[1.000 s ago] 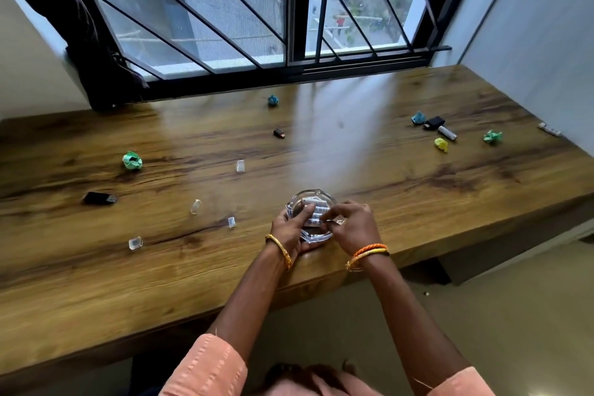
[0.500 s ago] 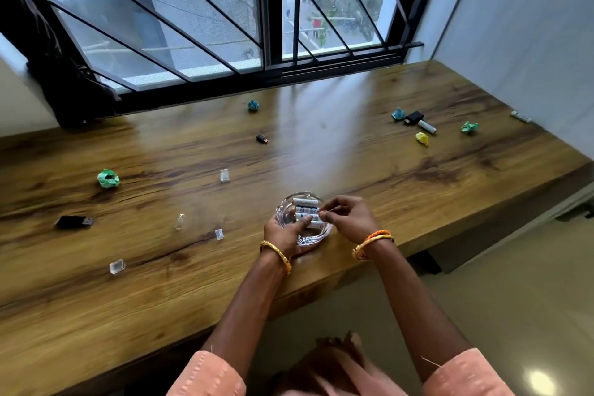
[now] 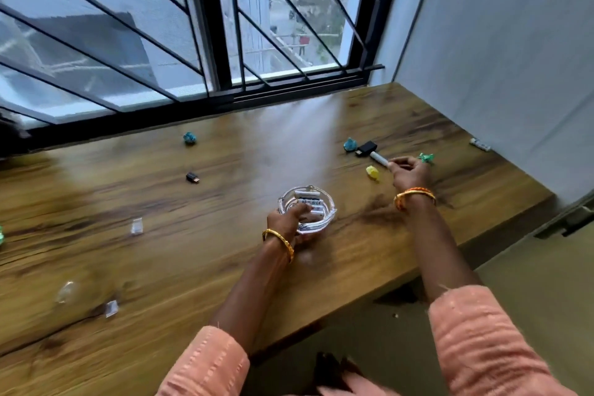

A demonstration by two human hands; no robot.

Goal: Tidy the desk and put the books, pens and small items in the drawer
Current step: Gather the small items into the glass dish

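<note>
A clear glass bowl point(image 3: 328, 202) with several white batteries in it sits near the desk's front edge. My left hand point(image 3: 287, 219) grips its near rim, thumb inside. My right hand point(image 3: 409, 172) is stretched out to the right, its fingertips pinched on one end of a white battery point(image 3: 378, 159) that lies on the wood. Beside that battery are a black adapter point(image 3: 366, 148), a blue paper ball point(image 3: 349, 144), a yellow paper ball point(image 3: 372, 172) and a green paper ball point(image 3: 426, 157).
The wooden desk point(image 3: 193, 251) runs under a barred window point(image 3: 205, 42), with a white wall on the right. Scattered on it: a blue paper ball point(image 3: 190, 138), a small black plug point(image 3: 192, 177), clear plastic bits point(image 3: 137, 226) point(image 3: 111, 309) and a white strip point(image 3: 480, 144).
My right hand has left the bowl and reached out right to the white battery. The left hand stays on the bowl. The camera view has swung right.
</note>
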